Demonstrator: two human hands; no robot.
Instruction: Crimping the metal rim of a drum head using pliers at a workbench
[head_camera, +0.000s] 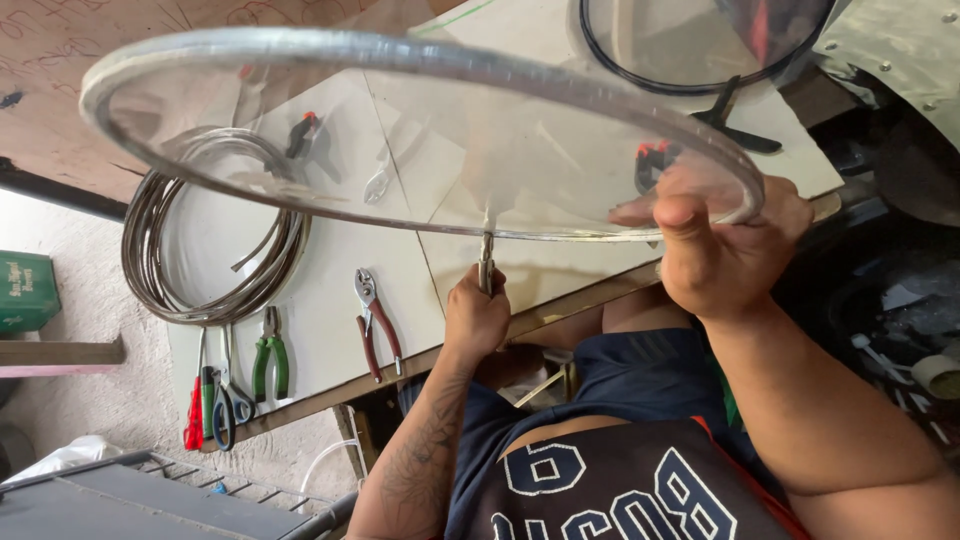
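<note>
**Pliers at the rim of a clear disc**

Above the white bench (330, 330), a large clear round disc (430, 150) with a metal rim (300, 45) is held up close to the camera. One hand (725, 245), on the right of the picture, is clenched on the disc's edge, thumb pressed over the rim. The other hand (475, 315), just below the disc's lower edge, is wrapped tight around a pair of pliers (486, 262) whose tip touches the rim; which hand is left and which right is hard to tell, since the view is turned.

Below the disc on the bench lie red-handled pliers (375, 325), green-handled pliers (268, 362) and scissors (222, 405), beside a coil of metal strip (160, 270). A second disc with a black rim (690, 50) lies well beyond the first one.

The risks look plain. The disc is steadied at only one edge, so a hard squeeze or twist of the pliers could make it swing or slip from the grip. Too much force might also dent the rim or crack the clear sheet, and the pliers could skid off towards the holding fingers.
</note>
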